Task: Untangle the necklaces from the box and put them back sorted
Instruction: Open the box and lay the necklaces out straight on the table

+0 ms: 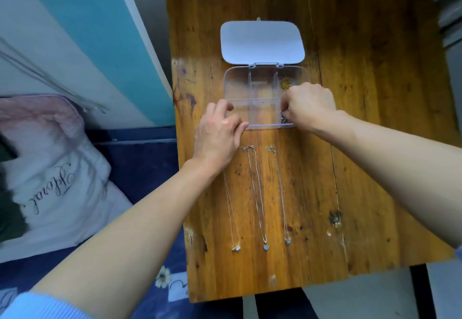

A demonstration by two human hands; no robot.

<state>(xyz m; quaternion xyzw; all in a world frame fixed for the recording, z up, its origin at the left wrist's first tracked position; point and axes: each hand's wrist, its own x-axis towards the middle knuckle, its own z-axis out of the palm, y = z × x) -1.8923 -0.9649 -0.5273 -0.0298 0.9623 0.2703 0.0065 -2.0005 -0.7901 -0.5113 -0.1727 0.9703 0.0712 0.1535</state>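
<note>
So we're looking down at a worn wooden table [362, 143], pretty scuffed and stained, with dark blue bedding [140, 168] off to its left. A white pillow [50, 181] with curly black script lies on that bedding.

Toward the far half of the table sits the clear plastic box [260, 93]. It's split into compartments, and its white lid [262, 42] is flipped all the way open and lying flat behind it.

Both bare forearms reach in from the near side. The left hand [217, 133] grips the box's near-left corner, fingers curled over the rim and thumb along the near wall. The right hand [310, 105] is dipped into the near-right compartment. Its fingertips are bunched together on a little silver chain clump [284, 118], which it looks to be pinching, though the hand covers most of that compartment.

Between the box and us, three thin necklaces are laid out straight on the wood, side by side and not touching. The left necklace [231, 208] has its far end tucked under the left wrist. The middle necklace [257, 193] and the right necklace [281, 188] both start just short of the box's near wall.

Smallest bit: something gold [285, 84] sits in the far-right compartment, just beyond the right hand's knuckles. We can't tell what it is.
</note>
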